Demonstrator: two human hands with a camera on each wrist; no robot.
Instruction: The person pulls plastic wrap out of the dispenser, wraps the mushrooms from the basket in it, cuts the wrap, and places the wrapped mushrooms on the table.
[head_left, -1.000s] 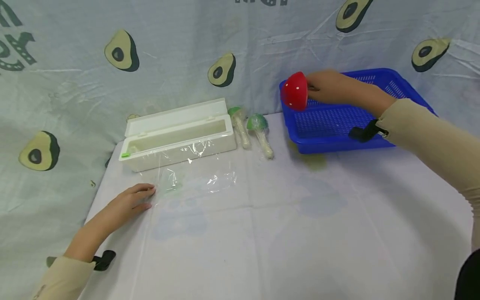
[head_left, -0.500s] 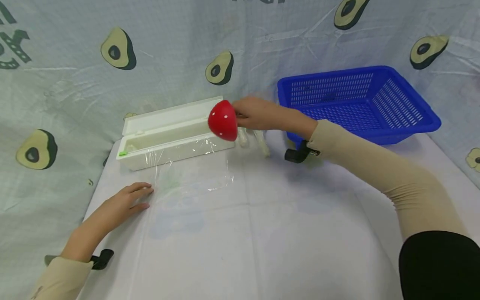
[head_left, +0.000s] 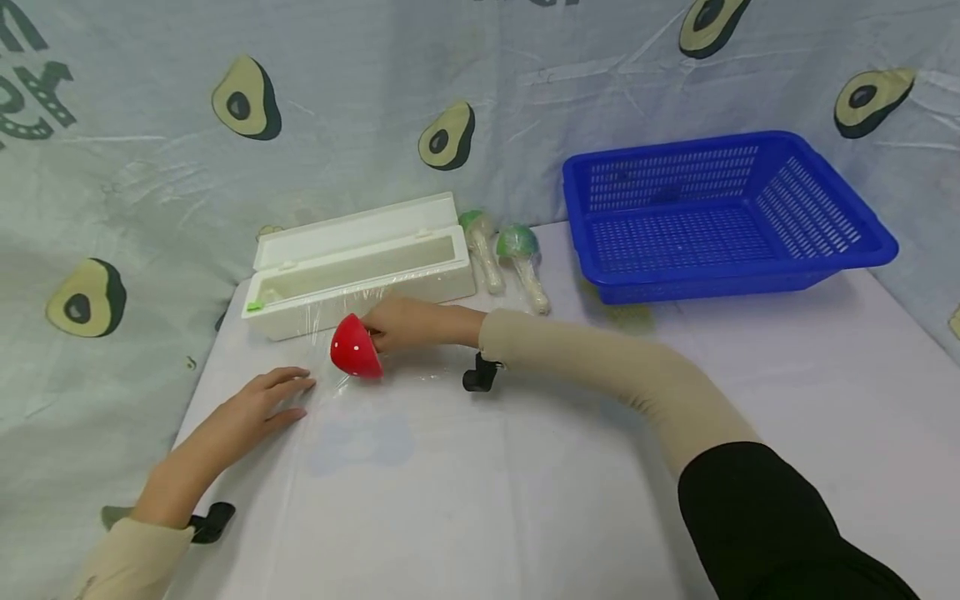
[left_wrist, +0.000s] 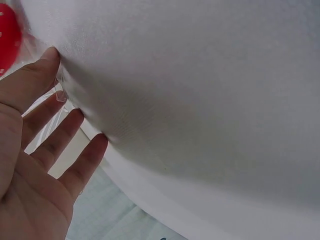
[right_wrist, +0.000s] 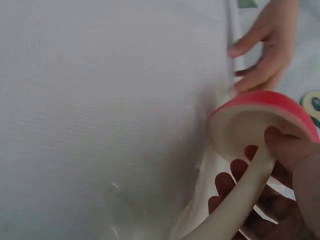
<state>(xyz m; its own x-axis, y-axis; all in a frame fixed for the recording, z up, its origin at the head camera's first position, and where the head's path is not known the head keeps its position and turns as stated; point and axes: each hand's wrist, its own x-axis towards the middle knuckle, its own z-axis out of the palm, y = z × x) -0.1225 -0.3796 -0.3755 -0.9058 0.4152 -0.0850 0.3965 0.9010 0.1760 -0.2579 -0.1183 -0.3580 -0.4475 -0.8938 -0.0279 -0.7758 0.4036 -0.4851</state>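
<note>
My right hand (head_left: 401, 323) grips a toy mushroom by its pale stem (right_wrist: 240, 200); the red white-dotted cap (head_left: 355, 357) lies low over a sheet of clear plastic wrap (head_left: 408, 367) spread on the white table. The wrist view shows the cap's cream underside (right_wrist: 245, 127). My left hand (head_left: 264, 402) lies flat with straight fingers on the table at the wrap's left edge, a little left of the cap (left_wrist: 7, 37). The wrap runs out of an open white dispenser box (head_left: 360, 262) just behind.
Two green-capped toy mushrooms (head_left: 517, 262) lie right of the box. A blue perforated plastic basket (head_left: 720, 212) stands at the back right. An avocado-print cloth (head_left: 150, 167) hangs behind and to the left. The table's left edge (head_left: 195, 383) is close to my left hand.
My right hand has carried the red mushroom from over the blue basket leftward and down onto the plastic wrap. My left hand has stayed in place.
</note>
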